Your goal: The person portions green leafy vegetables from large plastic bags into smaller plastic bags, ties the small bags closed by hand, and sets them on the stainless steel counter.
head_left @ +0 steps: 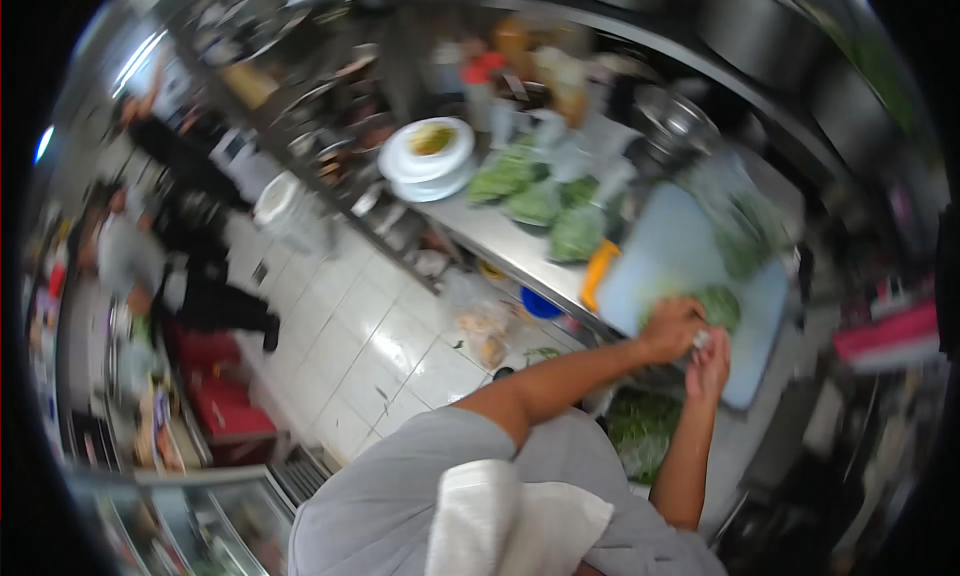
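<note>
My left hand [674,330] and my right hand [708,364] are close together over the lower part of a pale blue cutting board [650,246]. Between their fingers is a small whitish thing, too blurred to name. Both hands have their fingers bent inward. Right beside them on the board lies a green leafy vegetable [718,308]. Farther up the board is a clear plastic bag with greens [748,238]. An orange object [598,274] lies along the board's left edge.
Bagged greens [577,232] and stacked white plates [428,160] stand on the steel counter [475,224]. Metal bowls [675,121] are behind the board. A crate of greens [640,431] sits below my arms. Two people [130,246] are at the far left, near a white bucket [285,204].
</note>
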Available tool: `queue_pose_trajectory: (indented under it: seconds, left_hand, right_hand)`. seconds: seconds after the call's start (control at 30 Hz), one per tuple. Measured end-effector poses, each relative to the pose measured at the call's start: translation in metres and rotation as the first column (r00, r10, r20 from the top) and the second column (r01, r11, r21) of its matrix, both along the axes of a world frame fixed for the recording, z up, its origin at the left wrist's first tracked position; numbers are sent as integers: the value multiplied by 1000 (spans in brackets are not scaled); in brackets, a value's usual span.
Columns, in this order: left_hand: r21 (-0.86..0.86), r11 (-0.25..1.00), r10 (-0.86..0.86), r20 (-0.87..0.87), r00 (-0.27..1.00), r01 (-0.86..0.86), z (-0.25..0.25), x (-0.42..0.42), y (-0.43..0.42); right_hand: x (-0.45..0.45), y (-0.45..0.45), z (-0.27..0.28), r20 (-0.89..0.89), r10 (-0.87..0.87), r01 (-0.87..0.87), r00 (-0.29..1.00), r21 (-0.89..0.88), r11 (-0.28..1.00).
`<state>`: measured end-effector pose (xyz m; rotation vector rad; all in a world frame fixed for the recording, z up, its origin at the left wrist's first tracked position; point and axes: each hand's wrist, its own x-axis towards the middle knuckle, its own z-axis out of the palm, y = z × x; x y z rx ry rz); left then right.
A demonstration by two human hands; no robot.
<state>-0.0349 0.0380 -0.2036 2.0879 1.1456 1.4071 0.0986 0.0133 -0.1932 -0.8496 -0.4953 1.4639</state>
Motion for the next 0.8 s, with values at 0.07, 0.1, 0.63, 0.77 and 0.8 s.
queue_pose_trajectory:
  seconds: [0.07,0.1,0.63,0.77,0.8]
  left_hand:
    - [-29,999,-36,-87,996,34,20,-7,-10]
    - [-42,997,-72,-80,994,69,21,-6,-13]
    - [-102,995,-42,-264,964,15,25,-13,-15]
    - [-166,986,-33,-226,974,-5,36,-22,-7]
    - [-234,972,-43,-215,976,-9,40,-26,0]
  right_hand:
    - [1,-2,12,-3,-17,17,1000,-2,1000]
    - [0,-5,18,3,-53,53,999,-15,999]
    - [-24,-25,99,631,92,-202,770,105,974]
    - [-28,-26,114,734,137,-321,665,116,940]
    - [-29,-21,122,779,102,-386,619,188,903]
